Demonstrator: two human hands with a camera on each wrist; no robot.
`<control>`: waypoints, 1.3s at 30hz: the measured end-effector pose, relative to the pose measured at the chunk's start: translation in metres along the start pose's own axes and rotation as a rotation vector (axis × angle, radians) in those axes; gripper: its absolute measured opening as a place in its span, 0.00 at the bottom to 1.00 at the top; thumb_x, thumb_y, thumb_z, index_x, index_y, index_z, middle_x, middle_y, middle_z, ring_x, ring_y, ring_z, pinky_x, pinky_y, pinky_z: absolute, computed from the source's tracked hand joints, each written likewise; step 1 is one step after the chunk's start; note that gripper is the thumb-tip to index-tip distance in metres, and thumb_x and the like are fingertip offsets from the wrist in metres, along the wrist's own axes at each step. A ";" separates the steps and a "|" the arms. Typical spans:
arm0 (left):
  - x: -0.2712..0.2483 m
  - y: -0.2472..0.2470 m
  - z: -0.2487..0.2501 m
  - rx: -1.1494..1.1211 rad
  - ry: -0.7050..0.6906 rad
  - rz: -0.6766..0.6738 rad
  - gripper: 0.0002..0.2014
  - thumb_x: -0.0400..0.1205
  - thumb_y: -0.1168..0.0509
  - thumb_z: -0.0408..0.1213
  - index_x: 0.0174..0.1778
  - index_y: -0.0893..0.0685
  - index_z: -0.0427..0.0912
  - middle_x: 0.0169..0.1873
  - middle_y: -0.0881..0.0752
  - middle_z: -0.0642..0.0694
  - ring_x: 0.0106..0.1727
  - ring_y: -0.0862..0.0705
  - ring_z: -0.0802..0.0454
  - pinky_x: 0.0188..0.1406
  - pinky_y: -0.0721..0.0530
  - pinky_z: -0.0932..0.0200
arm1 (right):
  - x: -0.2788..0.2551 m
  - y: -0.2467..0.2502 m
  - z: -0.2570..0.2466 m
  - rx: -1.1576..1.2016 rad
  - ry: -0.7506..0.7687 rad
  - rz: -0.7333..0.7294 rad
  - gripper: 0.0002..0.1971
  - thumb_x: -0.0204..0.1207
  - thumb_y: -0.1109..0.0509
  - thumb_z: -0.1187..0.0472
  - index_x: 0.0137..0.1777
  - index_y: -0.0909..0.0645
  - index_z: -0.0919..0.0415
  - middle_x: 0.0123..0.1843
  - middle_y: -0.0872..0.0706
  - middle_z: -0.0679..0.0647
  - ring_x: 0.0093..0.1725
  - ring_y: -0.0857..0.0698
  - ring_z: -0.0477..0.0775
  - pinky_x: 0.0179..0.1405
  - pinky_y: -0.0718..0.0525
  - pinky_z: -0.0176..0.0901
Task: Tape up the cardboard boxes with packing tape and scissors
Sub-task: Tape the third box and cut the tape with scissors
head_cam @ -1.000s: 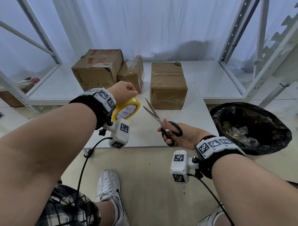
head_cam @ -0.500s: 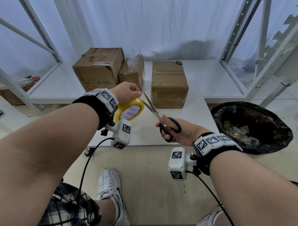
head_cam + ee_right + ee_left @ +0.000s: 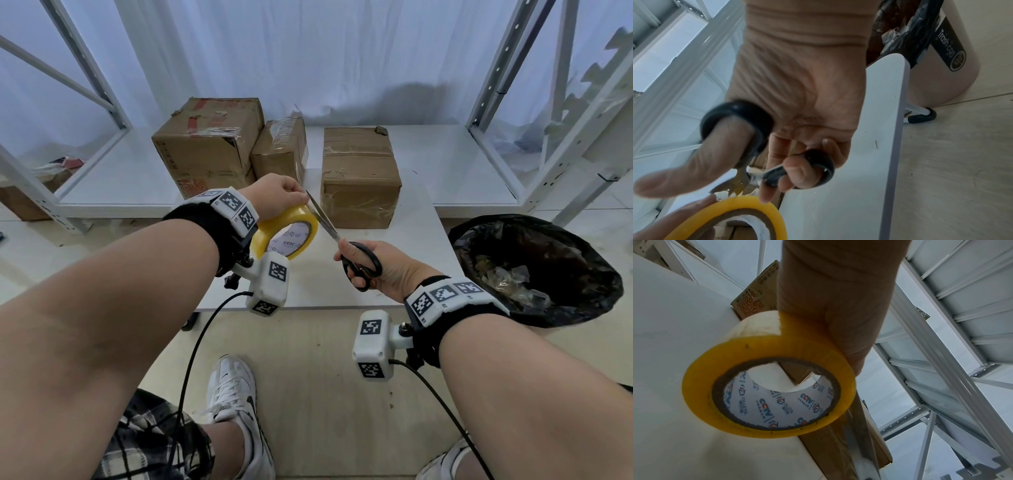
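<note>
Left hand (image 3: 274, 197): raised above the near edge of the white worktop (image 3: 404, 274), fingers curled over the top of a yellow roll of packing tape (image 3: 286, 233), which hangs on edge with its printed cardboard core facing the head camera. Right hand (image 3: 373, 267): thumb through one black loop and fingers through the other of a pair of scissors (image 3: 337, 236); blades nearly closed, pointing up and left, their tips at the upper right rim of the roll, just beside the left hand's fingers; actual contact with the tape cannot be told. Cardboard boxes, three, at the far side: one large box (image 3: 209, 144) at left on the low white shelf (image 3: 113, 178); one smaller box (image 3: 281, 150) leaning against it, wrapped in clear tape; one medium box (image 3: 359, 174) at right, standing at the far end of the worktop, with clear tape across its top and front. Trash can (image 3: 534, 267): black liner, at right of the worktop, holding crumpled clear scraps. Floor: pale, with white sneakers (image 3: 236, 401) in view below. Backdrop: white curtain (image 3: 308, 51) behind metal shelf frames.
</note>
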State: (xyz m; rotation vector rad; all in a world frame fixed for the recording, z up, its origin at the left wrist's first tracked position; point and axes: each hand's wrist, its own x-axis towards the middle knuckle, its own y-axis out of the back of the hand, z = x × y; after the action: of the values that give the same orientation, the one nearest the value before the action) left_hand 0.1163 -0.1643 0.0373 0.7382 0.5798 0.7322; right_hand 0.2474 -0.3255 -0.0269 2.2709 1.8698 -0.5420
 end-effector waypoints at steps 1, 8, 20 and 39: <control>0.000 0.000 0.001 -0.008 -0.003 0.002 0.08 0.85 0.38 0.47 0.52 0.17 0.48 0.45 0.19 0.48 0.47 0.22 0.51 0.49 0.24 0.54 | 0.001 0.000 0.000 0.006 0.005 0.007 0.26 0.63 0.28 0.41 0.48 0.20 0.64 0.26 0.23 0.52 0.21 0.27 0.47 0.23 0.26 0.33; 0.003 -0.001 0.003 0.011 -0.001 0.007 0.07 0.84 0.37 0.47 0.50 0.17 0.49 0.45 0.19 0.48 0.50 0.21 0.48 0.51 0.22 0.53 | 0.002 0.001 -0.001 0.004 0.003 0.017 0.24 0.63 0.28 0.42 0.47 0.20 0.64 0.28 0.25 0.53 0.20 0.29 0.46 0.23 0.27 0.32; 0.003 0.001 0.011 0.356 -0.075 -0.051 0.11 0.85 0.37 0.45 0.58 0.16 0.45 0.49 0.21 0.49 0.47 0.24 0.51 0.46 0.28 0.57 | 0.005 0.010 0.002 -0.169 -0.008 0.033 0.14 0.74 0.25 0.52 0.45 0.21 0.64 0.21 0.27 0.51 0.17 0.31 0.46 0.16 0.31 0.32; -0.004 -0.002 -0.003 0.166 -0.211 -0.128 0.08 0.85 0.38 0.47 0.51 0.17 0.49 0.37 0.21 0.45 0.35 0.24 0.52 0.34 0.25 0.64 | 0.022 0.052 -0.001 -1.386 -0.230 0.162 0.26 0.78 0.31 0.59 0.76 0.31 0.58 0.71 0.24 0.58 0.70 0.26 0.61 0.70 0.25 0.51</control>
State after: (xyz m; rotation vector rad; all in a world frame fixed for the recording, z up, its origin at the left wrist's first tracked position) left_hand 0.1124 -0.1669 0.0345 0.9112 0.4938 0.4845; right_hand 0.3019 -0.3161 -0.0404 1.2769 1.2071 0.4259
